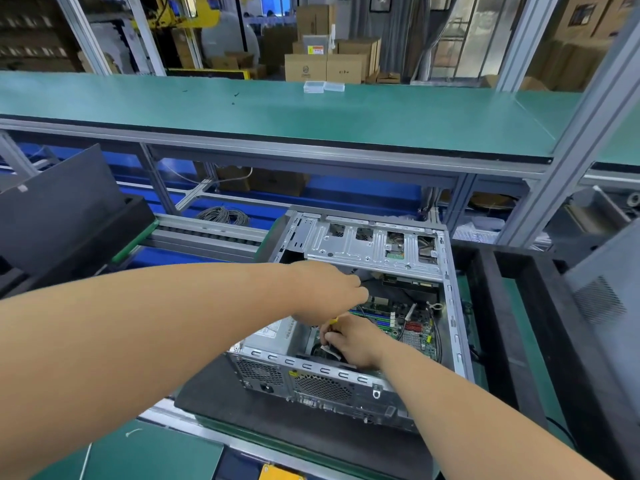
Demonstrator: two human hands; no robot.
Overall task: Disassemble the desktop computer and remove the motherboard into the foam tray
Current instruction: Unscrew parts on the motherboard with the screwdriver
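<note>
An open desktop computer case [450,306] lies on its side on a black mat. Its green motherboard [412,332] shows on the case floor under a silver drive cage [370,247]. My left hand [325,292] reaches into the case from the left, fingers curled down over yellow-tipped cabling [334,321]; what it holds is hidden. My right hand [353,341] is inside the case near the rear wall, fingers curled round a small cable or connector [329,349] by the black fan area. The silver power supply [273,337] sits at the near left corner.
Black foam trays [502,306] stand to the right of the case, and another black tray with a dark panel [62,216] lies on the left conveyor. A grey case side panel [602,289] leans at the far right. A green shelf [311,112] spans above.
</note>
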